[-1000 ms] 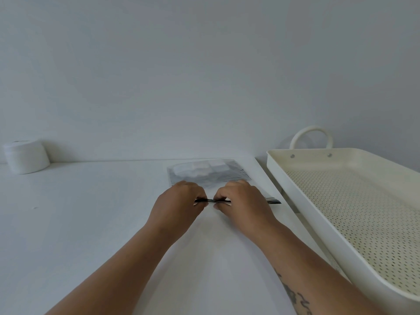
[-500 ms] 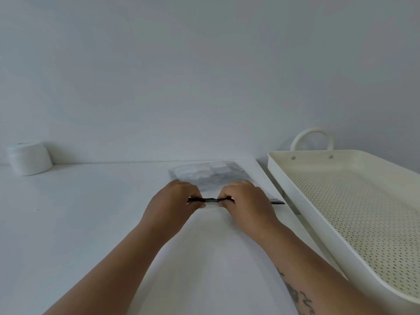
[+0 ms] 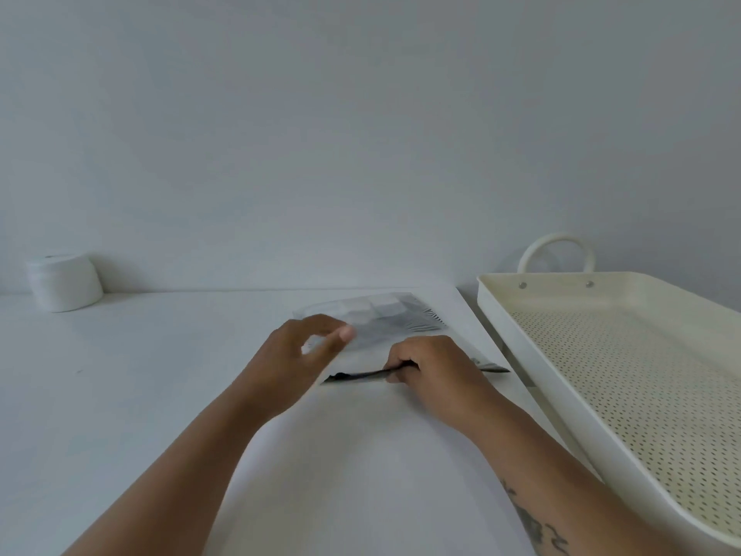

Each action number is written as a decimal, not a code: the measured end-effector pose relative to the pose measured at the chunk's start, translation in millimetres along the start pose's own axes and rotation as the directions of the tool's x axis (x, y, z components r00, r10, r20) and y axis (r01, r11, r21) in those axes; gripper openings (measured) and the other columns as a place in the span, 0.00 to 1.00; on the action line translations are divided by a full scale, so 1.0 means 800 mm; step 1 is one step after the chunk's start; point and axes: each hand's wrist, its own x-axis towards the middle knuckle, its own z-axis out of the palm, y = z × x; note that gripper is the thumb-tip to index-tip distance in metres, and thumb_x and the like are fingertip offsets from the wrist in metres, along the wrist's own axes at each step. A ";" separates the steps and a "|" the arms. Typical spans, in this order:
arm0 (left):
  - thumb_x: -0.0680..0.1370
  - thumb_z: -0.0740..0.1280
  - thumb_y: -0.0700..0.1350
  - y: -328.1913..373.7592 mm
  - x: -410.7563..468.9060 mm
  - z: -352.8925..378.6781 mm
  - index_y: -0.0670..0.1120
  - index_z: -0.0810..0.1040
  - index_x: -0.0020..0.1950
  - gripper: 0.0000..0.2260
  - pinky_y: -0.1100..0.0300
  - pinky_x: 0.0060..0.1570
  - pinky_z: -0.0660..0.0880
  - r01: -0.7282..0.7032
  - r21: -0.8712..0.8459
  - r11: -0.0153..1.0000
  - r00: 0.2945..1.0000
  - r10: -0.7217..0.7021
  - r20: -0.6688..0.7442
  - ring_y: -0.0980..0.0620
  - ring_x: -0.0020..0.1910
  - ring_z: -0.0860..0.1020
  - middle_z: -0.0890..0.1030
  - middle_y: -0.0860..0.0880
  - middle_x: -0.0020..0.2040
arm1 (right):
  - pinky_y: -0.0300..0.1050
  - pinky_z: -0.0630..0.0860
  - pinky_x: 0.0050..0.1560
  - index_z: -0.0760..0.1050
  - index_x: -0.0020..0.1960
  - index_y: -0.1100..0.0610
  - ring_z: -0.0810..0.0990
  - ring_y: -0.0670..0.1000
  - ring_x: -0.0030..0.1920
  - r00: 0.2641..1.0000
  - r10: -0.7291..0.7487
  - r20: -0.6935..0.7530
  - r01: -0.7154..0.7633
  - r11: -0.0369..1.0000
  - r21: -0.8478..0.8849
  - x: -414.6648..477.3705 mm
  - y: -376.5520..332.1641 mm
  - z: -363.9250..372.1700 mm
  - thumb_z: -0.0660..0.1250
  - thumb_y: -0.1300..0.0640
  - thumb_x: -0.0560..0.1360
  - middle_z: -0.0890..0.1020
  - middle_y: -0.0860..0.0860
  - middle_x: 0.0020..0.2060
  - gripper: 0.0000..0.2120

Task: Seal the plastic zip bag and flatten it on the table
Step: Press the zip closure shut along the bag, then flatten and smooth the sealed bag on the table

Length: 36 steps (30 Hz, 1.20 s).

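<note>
Right hand [image 3: 435, 373] pinches zip bag's [image 3: 385, 321] dark zip strip [image 3: 361, 376]; left hand [image 3: 296, 355] hovers loosely open above bag on table [image 3: 160, 395].

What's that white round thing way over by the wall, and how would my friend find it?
Start at the big cream tray with holes on the right, then look straight across the white table to its far left corner by the wall. There stands a small white tub, alone, far from the hands and the zip bag. It is the only round, squat thing there.
</note>
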 end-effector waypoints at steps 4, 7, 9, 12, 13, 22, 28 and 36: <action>0.78 0.58 0.62 -0.020 0.003 -0.005 0.58 0.81 0.55 0.16 0.76 0.51 0.65 0.030 0.060 0.998 0.999 -0.028 -0.031 0.74 0.56 0.72 0.78 0.74 0.49 | 0.33 0.70 0.35 0.81 0.37 0.46 0.76 0.36 0.33 0.982 0.029 0.186 -0.043 0.997 0.069 -0.005 -0.004 -0.005 0.71 0.60 0.70 0.80 0.37 0.30 0.09; 0.79 0.62 0.53 -0.035 0.007 0.000 0.57 0.77 0.62 0.12 0.62 0.65 0.64 0.040 0.240 0.970 0.999 -0.040 -0.006 0.58 0.69 0.66 0.77 0.62 0.62 | 0.30 0.69 0.32 0.82 0.40 0.47 0.75 0.38 0.31 0.942 0.068 0.329 -0.103 0.991 0.089 -0.011 -0.009 -0.021 0.75 0.53 0.68 0.79 0.38 0.29 0.03; 0.79 0.63 0.53 -0.042 0.007 0.006 0.58 0.74 0.66 0.15 0.58 0.69 0.59 0.032 0.336 0.941 0.997 -0.055 0.060 0.53 0.73 0.61 0.73 0.59 0.69 | 0.35 0.74 0.43 0.83 0.43 0.45 0.80 0.41 0.41 0.891 0.094 0.444 -0.165 0.978 0.124 -0.016 -0.011 -0.031 0.76 0.42 0.64 0.84 0.38 0.39 0.11; 0.77 0.62 0.56 -0.042 0.008 0.018 0.61 0.69 0.69 0.19 0.52 0.71 0.57 0.055 0.442 0.895 0.985 -0.121 0.121 0.50 0.74 0.60 0.71 0.59 0.71 | 0.44 0.73 0.50 0.83 0.45 0.47 0.81 0.45 0.45 0.883 0.124 0.452 -0.208 0.968 0.142 -0.020 -0.015 -0.032 0.68 0.23 0.56 0.86 0.41 0.44 0.32; 0.77 0.61 0.56 -0.041 0.008 0.021 0.62 0.68 0.69 0.20 0.51 0.70 0.56 0.067 0.481 0.874 0.980 -0.148 0.133 0.50 0.73 0.61 0.71 0.59 0.70 | 0.44 0.73 0.49 0.83 0.45 0.50 0.81 0.46 0.43 0.914 0.151 0.375 -0.234 0.954 0.187 -0.020 -0.016 -0.028 0.64 0.22 0.58 0.86 0.41 0.42 0.34; 0.76 0.54 0.64 0.009 0.000 0.036 0.59 0.76 0.58 0.18 0.48 0.58 0.60 0.019 0.738 0.675 0.971 -0.187 0.147 0.48 0.59 0.69 0.77 0.52 0.56 | 0.53 0.73 0.61 0.73 0.65 0.47 0.73 0.51 0.63 0.972 0.233 -0.038 -0.236 0.958 -0.161 -0.013 -0.008 -0.005 0.59 0.38 0.77 0.77 0.47 0.63 0.21; 0.79 0.57 0.57 0.039 -0.003 0.035 0.50 0.79 0.42 0.17 0.56 0.45 0.68 -0.020 0.617 0.787 0.999 0.034 -0.011 0.51 0.41 0.76 0.80 0.52 0.38 | 0.56 0.61 0.72 0.57 0.76 0.50 0.60 0.56 0.75 0.957 0.274 0.090 -0.221 0.896 -0.384 -0.011 -0.001 -0.002 0.53 0.33 0.76 0.64 0.51 0.75 0.34; 0.80 0.51 0.52 0.011 -0.009 0.052 0.54 0.61 0.74 0.22 0.45 0.72 0.55 0.018 0.644 0.765 0.973 -0.163 0.166 0.46 0.76 0.57 0.62 0.52 0.77 | 0.61 0.48 0.76 0.47 0.78 0.50 0.44 0.58 0.78 0.946 0.291 0.142 -0.213 0.889 -0.405 -0.005 -0.034 0.014 0.47 0.45 0.81 0.48 0.51 0.79 0.27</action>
